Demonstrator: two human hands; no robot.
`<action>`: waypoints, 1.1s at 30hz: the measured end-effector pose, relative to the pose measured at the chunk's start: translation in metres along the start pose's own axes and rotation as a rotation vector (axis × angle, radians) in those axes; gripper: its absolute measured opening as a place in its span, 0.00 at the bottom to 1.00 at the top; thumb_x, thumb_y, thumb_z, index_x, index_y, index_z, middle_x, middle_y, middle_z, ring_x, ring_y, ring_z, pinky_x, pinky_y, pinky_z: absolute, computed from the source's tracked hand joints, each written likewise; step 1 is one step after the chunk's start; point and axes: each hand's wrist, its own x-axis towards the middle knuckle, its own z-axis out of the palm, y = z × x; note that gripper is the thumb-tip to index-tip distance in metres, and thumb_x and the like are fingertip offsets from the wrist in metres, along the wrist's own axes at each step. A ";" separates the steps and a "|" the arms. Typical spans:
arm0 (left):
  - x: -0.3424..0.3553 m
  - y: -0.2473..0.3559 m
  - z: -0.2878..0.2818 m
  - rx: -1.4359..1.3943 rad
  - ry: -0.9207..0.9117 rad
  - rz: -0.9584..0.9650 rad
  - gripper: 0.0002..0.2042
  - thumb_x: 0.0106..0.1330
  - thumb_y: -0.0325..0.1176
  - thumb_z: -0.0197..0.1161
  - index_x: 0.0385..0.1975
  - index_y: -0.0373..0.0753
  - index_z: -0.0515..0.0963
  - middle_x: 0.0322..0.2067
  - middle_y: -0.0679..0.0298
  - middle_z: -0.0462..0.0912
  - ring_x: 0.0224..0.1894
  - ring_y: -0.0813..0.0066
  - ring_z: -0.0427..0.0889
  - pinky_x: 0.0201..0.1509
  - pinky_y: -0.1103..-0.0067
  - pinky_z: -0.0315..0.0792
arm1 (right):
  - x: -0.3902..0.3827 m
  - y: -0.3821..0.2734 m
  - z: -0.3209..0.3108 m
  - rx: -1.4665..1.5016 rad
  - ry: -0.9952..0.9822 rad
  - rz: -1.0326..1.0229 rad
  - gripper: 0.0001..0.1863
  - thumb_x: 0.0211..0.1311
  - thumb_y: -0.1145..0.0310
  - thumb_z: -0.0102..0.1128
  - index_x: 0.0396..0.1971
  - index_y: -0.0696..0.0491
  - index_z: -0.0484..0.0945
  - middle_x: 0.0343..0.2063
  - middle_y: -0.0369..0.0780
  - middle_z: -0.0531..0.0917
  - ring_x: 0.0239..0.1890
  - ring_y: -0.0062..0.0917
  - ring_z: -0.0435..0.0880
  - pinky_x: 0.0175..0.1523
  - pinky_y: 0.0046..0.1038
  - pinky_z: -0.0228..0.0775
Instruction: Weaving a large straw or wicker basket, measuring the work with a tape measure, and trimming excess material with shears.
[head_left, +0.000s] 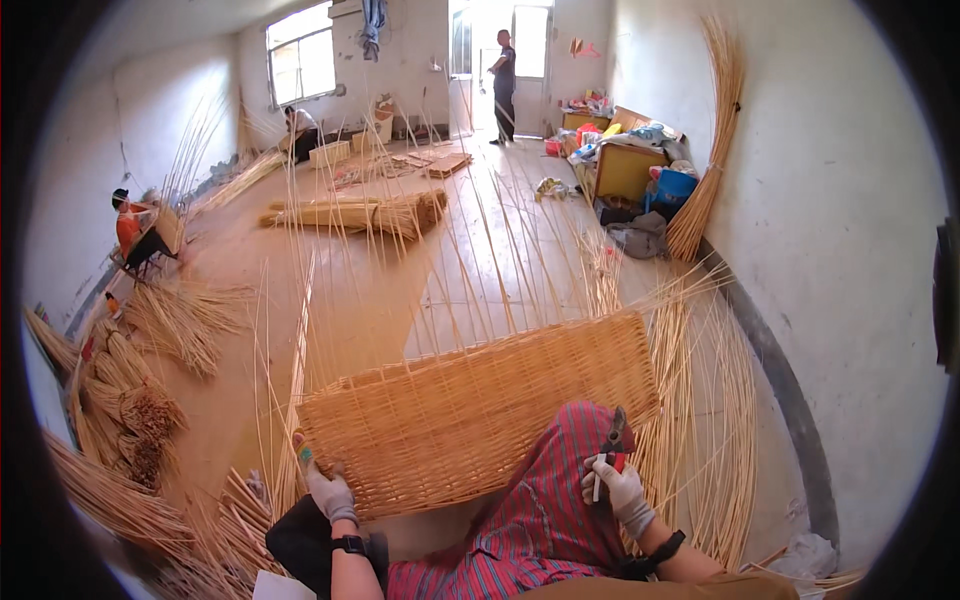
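A large woven wicker piece (pixel 480 420), long and boxy, leans across my lap, with long unwoven stakes rising from its far edge. At its lower left corner my left hand (pixel 330 492), in a pale glove, is closed on the edge. My right hand (pixel 622 492), also gloved, rests by my knee on the right. It is closed around pruning shears (pixel 616 432) with red and white handles, their dark jaws pointing up and away. The shears are apart from the wicker's weave as far as I can see. A red striped cloth (pixel 540 505) covers my lap.
Loose wicker rods (pixel 700 400) lie along my right, and several bundles (pixel 140 400) along my left. A thick bundle (pixel 355 213) lies mid-floor. Another bundle (pixel 712 150) leans on the right wall near a blue bucket (pixel 672 188). Other people sit left and stand by the door.
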 end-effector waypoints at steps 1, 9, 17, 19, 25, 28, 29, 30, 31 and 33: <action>-0.002 -0.007 -0.001 0.013 0.003 -0.011 0.32 0.60 0.29 0.72 0.64 0.29 0.68 0.57 0.40 0.76 0.59 0.43 0.75 0.65 0.65 0.67 | 0.002 0.000 0.002 -0.004 -0.007 0.016 0.13 0.73 0.64 0.54 0.45 0.59 0.77 0.25 0.41 0.83 0.23 0.28 0.85 0.29 0.31 0.81; -0.030 -0.037 0.002 -0.452 -0.103 -0.078 0.27 0.61 0.26 0.72 0.59 0.29 0.72 0.53 0.50 0.82 0.54 0.60 0.79 0.62 0.74 0.69 | 0.010 -0.005 0.004 -0.046 0.014 -0.008 0.15 0.73 0.61 0.57 0.46 0.59 0.77 0.26 0.40 0.84 0.22 0.27 0.84 0.29 0.31 0.82; -0.028 -0.055 0.003 -0.270 -0.071 -0.156 0.27 0.57 0.22 0.73 0.58 0.31 0.74 0.49 0.52 0.82 0.50 0.58 0.81 0.59 0.73 0.71 | 0.008 0.001 0.003 -0.051 0.015 0.000 0.15 0.72 0.60 0.55 0.47 0.58 0.77 0.25 0.39 0.84 0.22 0.28 0.84 0.28 0.31 0.82; -0.026 -0.060 0.003 -0.226 -0.068 -0.173 0.26 0.56 0.24 0.74 0.57 0.31 0.75 0.49 0.50 0.81 0.50 0.57 0.81 0.58 0.72 0.71 | 0.009 0.002 0.003 -0.056 0.020 0.005 0.15 0.72 0.61 0.55 0.47 0.58 0.77 0.25 0.40 0.84 0.21 0.28 0.84 0.28 0.31 0.82; -0.029 -0.041 -0.003 -0.172 -0.081 -0.165 0.25 0.56 0.26 0.75 0.54 0.31 0.75 0.48 0.49 0.79 0.49 0.52 0.80 0.57 0.69 0.72 | 0.011 0.004 -0.001 -0.059 0.032 0.019 0.14 0.73 0.61 0.54 0.46 0.58 0.77 0.25 0.40 0.84 0.20 0.29 0.85 0.26 0.32 0.82; -0.034 -0.023 -0.013 -0.097 -0.086 -0.143 0.25 0.57 0.27 0.75 0.54 0.31 0.75 0.48 0.48 0.78 0.50 0.51 0.79 0.57 0.68 0.72 | 0.010 0.004 -0.004 -0.055 0.030 0.028 0.14 0.73 0.61 0.54 0.46 0.57 0.77 0.25 0.41 0.84 0.20 0.29 0.85 0.25 0.32 0.82; -0.036 -0.023 -0.013 -0.136 -0.087 -0.137 0.25 0.56 0.27 0.75 0.54 0.32 0.75 0.48 0.48 0.78 0.50 0.50 0.79 0.57 0.68 0.72 | 0.008 0.004 -0.005 -0.048 0.026 0.031 0.15 0.73 0.61 0.54 0.46 0.57 0.77 0.25 0.41 0.85 0.20 0.30 0.85 0.26 0.32 0.82; -0.036 -0.024 -0.013 -0.176 -0.084 -0.129 0.25 0.56 0.28 0.75 0.54 0.32 0.75 0.48 0.47 0.78 0.50 0.49 0.79 0.57 0.67 0.72 | 0.008 0.003 -0.005 -0.050 0.022 0.035 0.15 0.73 0.61 0.54 0.46 0.57 0.77 0.25 0.41 0.85 0.20 0.30 0.85 0.26 0.32 0.82; -0.036 -0.025 -0.013 -0.171 -0.082 -0.134 0.25 0.56 0.28 0.75 0.54 0.32 0.75 0.48 0.47 0.78 0.50 0.49 0.79 0.57 0.67 0.72 | 0.006 0.002 -0.004 -0.027 0.020 0.039 0.14 0.73 0.61 0.54 0.46 0.57 0.77 0.25 0.40 0.84 0.20 0.29 0.84 0.25 0.32 0.81; -0.039 -0.031 -0.011 -0.098 -0.061 -0.097 0.25 0.57 0.29 0.74 0.54 0.32 0.74 0.48 0.47 0.78 0.48 0.50 0.80 0.55 0.67 0.74 | 0.007 0.002 -0.003 -0.010 0.013 0.055 0.14 0.73 0.61 0.55 0.46 0.56 0.77 0.24 0.40 0.84 0.20 0.29 0.84 0.25 0.32 0.81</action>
